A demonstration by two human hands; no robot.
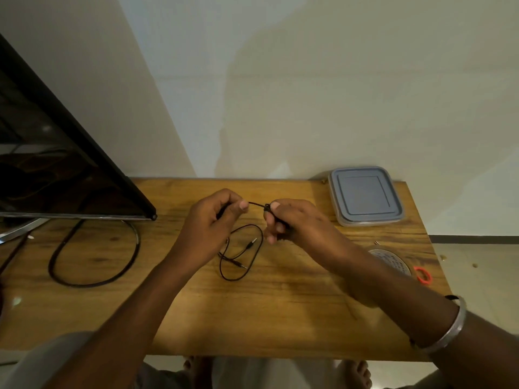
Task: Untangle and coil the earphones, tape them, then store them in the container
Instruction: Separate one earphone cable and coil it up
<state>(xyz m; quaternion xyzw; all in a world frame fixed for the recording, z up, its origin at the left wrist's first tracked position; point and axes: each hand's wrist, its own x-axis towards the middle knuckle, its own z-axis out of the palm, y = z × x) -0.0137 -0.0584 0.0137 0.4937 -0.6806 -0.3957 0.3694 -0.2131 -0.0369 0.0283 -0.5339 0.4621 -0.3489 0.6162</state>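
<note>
The black earphone cable [243,252] hangs in loose loops from both hands down onto the wooden table [280,313]. My left hand [209,220] pinches one stretch of it between thumb and forefinger. My right hand [292,221] grips a bunched part of the cable a short way to the right, with a taut bit of cord between the hands. Two metal plug ends lie inside the loops on the table. The container [365,195], a square clear box with a grey lid on it, sits at the table's back right. A tape roll [391,261] lies partly hidden behind my right forearm.
A dark monitor [56,164] stands at the left on a metal stand, with a thick black cable [92,256] looped on the table. A small orange ring [423,275] lies near the right edge. The wall is just behind the table.
</note>
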